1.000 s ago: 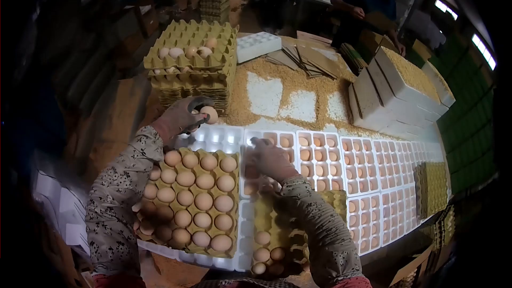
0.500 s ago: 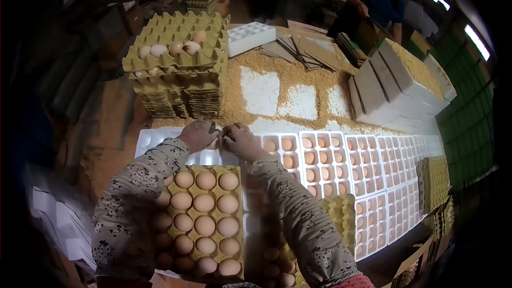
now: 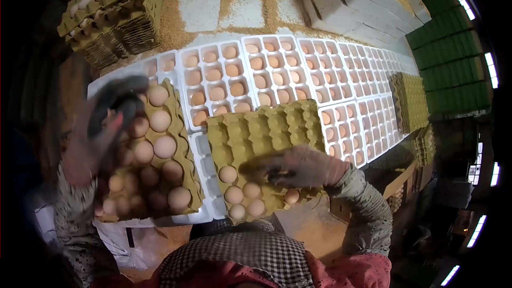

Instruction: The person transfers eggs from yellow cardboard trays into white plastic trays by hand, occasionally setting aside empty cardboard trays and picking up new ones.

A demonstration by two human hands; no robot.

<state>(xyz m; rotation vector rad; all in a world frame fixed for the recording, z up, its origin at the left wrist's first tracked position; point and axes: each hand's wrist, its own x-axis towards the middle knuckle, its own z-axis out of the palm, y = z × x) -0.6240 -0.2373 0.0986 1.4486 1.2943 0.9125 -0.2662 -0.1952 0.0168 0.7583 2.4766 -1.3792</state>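
Observation:
My left hand, in a dark-fingered glove, is over the left pulp egg tray, its fingers apart and smeared by motion. Brown eggs fill the visible cups of that tray. My right hand reaches across a second pulp tray, with blurred fingers stretched leftward and no egg visible in them. Several eggs sit in this tray's near left cups, and a single egg lies just below my right hand. Behind both trays, white foam trays hold eggs in square compartments.
A stack of pulp trays with a few eggs on top stands at the back left. Grain-like bedding covers the table behind the foam trays. White foam blocks stand at the back right, more pulp trays at the right.
The view has tilted down and turned right. My hands have come back from a foam tray compartment at the rear and moved apart, each now over a pulp tray.

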